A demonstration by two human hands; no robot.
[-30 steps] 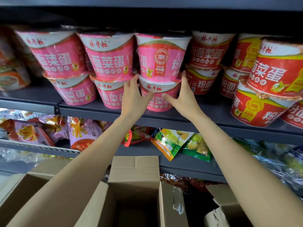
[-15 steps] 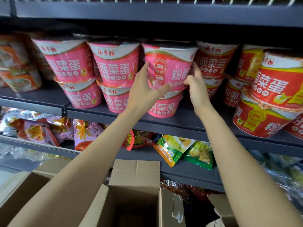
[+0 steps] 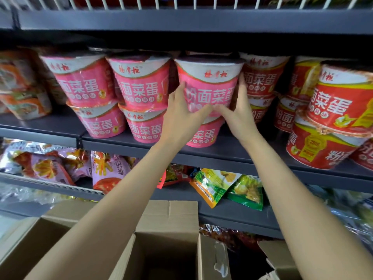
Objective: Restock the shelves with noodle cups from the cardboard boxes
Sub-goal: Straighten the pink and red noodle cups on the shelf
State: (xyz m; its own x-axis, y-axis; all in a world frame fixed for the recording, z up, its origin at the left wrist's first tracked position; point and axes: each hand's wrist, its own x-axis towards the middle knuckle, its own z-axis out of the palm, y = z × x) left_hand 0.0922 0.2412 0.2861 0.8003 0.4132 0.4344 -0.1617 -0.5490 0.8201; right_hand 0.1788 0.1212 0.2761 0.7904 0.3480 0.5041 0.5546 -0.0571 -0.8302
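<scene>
Both hands clasping top pink cup (image 3: 209, 85): left hand (image 3: 181, 116) on its left flank, right hand (image 3: 238, 114) on its right. Cup upright, stacked on lower pink cup (image 3: 201, 134), mid shelf (image 3: 222, 156). Axis vertical, hands equally near. Open box (image 3: 165, 249) below shelf.

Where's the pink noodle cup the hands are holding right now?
In the head view, the pink noodle cup sits centre frame, stacked on another pink cup, between the left hand and right hand, red cups to its right.
</scene>
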